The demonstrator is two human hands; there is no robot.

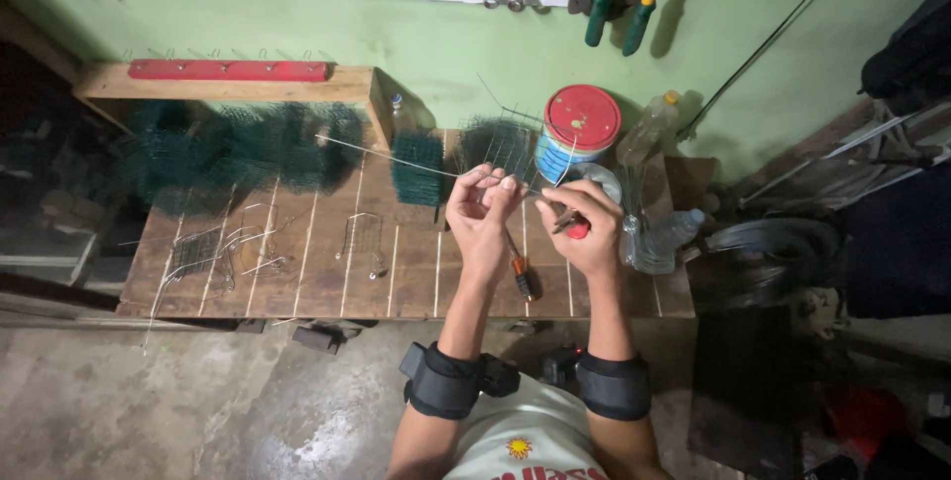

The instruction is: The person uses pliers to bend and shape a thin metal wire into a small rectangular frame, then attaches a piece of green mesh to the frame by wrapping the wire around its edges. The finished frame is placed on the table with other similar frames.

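My left hand (480, 211) pinches a long thin metal wire (388, 155) that runs up and left over the wooden bench (327, 272). My right hand (584, 224) grips red-handled pliers (573, 226) close to the wire's near end, just right of the left hand. Both hands hover above the bench's right half. A screwdriver with an orange and black handle (519, 272) lies on the planks under my hands. Black bands wrap both wrists.
Green wire mesh pieces (238, 148) and a small mesh square (417, 169) lie at the back. Bent wire frames (213, 252) rest on the left. A red-lidded tin (580, 128), plastic bottles (666, 237) and wire coils (763, 252) sit right. Tools hang on the wall.
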